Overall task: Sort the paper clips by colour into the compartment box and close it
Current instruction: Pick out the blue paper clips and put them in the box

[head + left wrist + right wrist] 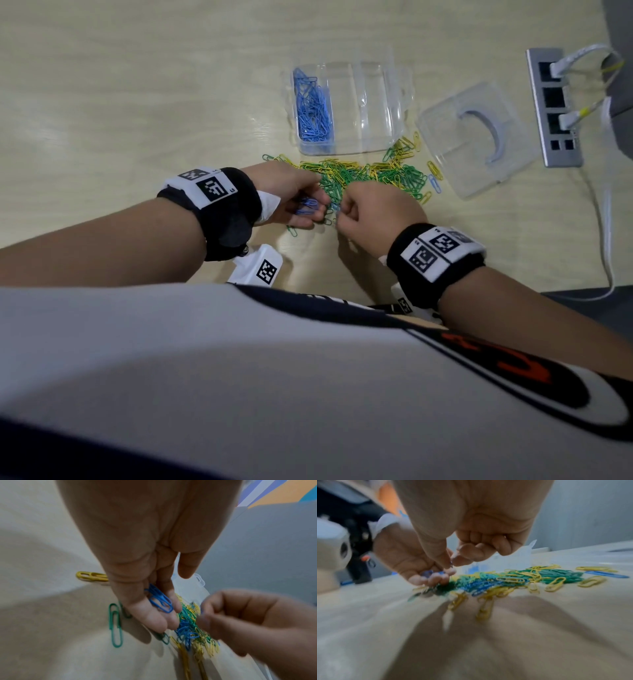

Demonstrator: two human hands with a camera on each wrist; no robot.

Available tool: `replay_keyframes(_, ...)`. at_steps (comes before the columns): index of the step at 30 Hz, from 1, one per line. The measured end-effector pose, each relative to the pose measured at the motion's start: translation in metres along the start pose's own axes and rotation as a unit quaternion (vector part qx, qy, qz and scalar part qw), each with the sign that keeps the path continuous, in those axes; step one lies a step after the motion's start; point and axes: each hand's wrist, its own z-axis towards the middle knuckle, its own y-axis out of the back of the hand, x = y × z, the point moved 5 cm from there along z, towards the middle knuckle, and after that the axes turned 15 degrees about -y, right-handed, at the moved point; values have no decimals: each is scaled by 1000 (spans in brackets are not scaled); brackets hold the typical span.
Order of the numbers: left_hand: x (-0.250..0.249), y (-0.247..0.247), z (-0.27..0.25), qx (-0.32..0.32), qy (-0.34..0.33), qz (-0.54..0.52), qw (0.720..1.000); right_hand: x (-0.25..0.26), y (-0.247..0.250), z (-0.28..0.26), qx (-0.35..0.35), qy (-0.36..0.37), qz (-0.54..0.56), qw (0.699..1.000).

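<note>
A mixed pile of green, yellow and blue paper clips (370,174) lies on the table in front of the clear compartment box (373,102). The box stands open, and its left compartment holds blue clips (313,109). My left hand (308,210) is palm up at the pile's left end, fingers cupped round several blue clips (161,600). My right hand (344,209) is just to its right, fingers curled. Its thumb and forefinger pinch a blue clip (451,563) close to the left hand's fingertips (436,579).
A second clear plastic container (476,137) lies right of the pile. Beyond it, a grey socket panel (553,106) set in the table holds white cables. A single blue clip (434,183) lies at the pile's right edge, and a loose green clip (115,626) near my left hand.
</note>
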Motion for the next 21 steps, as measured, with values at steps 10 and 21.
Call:
replay_keyframes(10, -5, -14, 4, 23, 6, -21, 999, -19, 8, 20, -38, 0, -1, 999)
replay_keyframes(21, -5, -4, 5, 2, -4, -18, 1000, -23, 11, 28, -49, 29, -20, 998)
